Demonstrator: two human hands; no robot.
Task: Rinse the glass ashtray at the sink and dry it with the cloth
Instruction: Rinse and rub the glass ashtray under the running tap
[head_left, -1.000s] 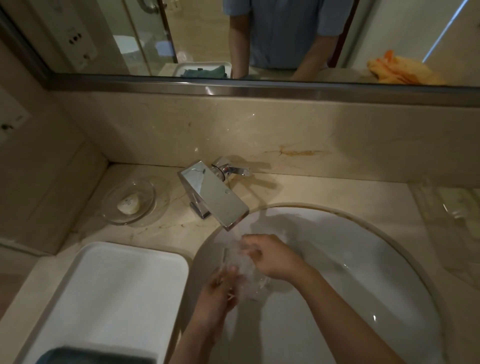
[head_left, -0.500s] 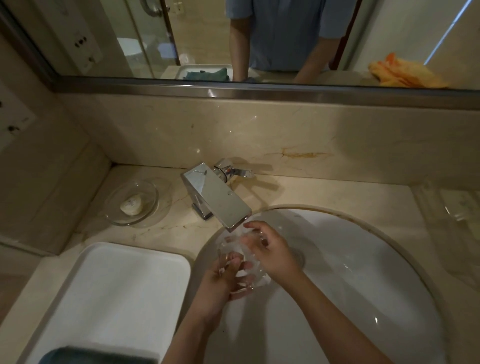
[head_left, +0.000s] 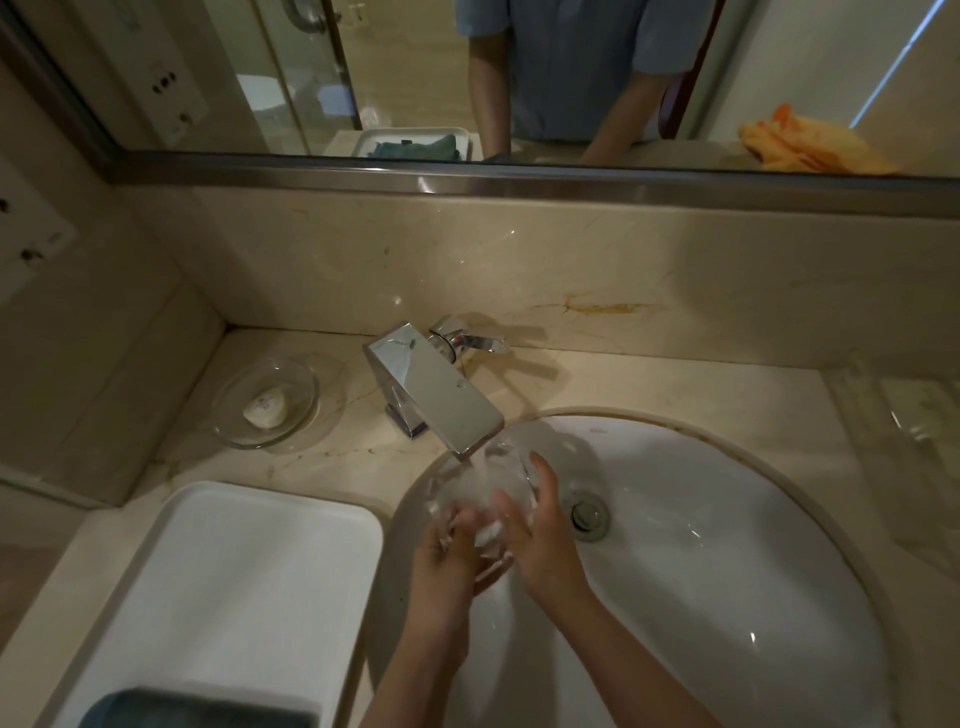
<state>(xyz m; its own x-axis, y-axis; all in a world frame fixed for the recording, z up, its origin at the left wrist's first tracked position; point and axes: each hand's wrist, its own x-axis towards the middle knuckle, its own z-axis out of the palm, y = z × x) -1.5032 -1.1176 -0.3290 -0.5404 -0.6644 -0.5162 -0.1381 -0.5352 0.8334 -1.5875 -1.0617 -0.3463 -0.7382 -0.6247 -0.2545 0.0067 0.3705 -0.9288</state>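
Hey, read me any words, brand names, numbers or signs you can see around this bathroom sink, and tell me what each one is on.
No text here can be read.
Soap in the glass dish: a faint stamped mark, too blurred to read.
Sink back rim: a tiny grey mark, too small to read.
Wall socket plate: a small mark, too blurred to read.
Faucet: no lettering, only a small dot.
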